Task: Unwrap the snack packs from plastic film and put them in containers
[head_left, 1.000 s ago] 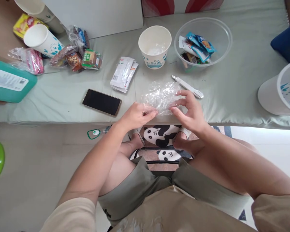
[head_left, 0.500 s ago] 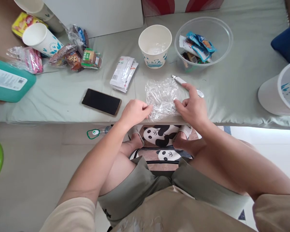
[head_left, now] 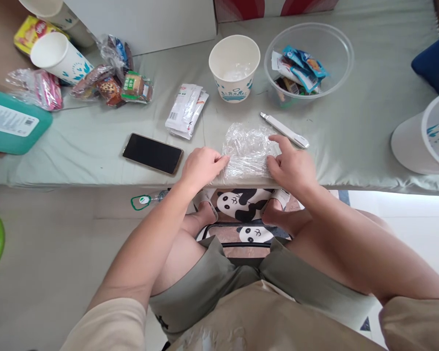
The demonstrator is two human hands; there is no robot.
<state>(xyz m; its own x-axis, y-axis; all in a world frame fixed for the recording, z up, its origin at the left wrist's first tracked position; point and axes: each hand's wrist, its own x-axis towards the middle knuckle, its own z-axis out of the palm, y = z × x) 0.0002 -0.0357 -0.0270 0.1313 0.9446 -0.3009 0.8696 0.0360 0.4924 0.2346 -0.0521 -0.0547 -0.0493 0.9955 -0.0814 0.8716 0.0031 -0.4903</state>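
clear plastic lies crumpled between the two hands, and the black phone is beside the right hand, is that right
Not quite: the black phone is beside the left hand, as the head view shows. The clear plastic does lie crumpled between that hand and the right hand.

One head-worn camera, facing forward-down over hands (head_left: 202,166).

Dead ahead of the crumpled clear plastic film (head_left: 247,156), the way is barred: a round white paper cup with blue print (head_left: 234,92) stands upright, a wide, clear plastic bowl (head_left: 338,73) just beside it. Nearer in, a slim white cutter (head_left: 284,130) lies aslant beyond the right hand (head_left: 292,163). A flat black smartphone (head_left: 152,153) hems in the left hand (head_left: 203,168). But rightward, open pale green cloth (head_left: 351,141) runs to a round white tub (head_left: 408,144)!
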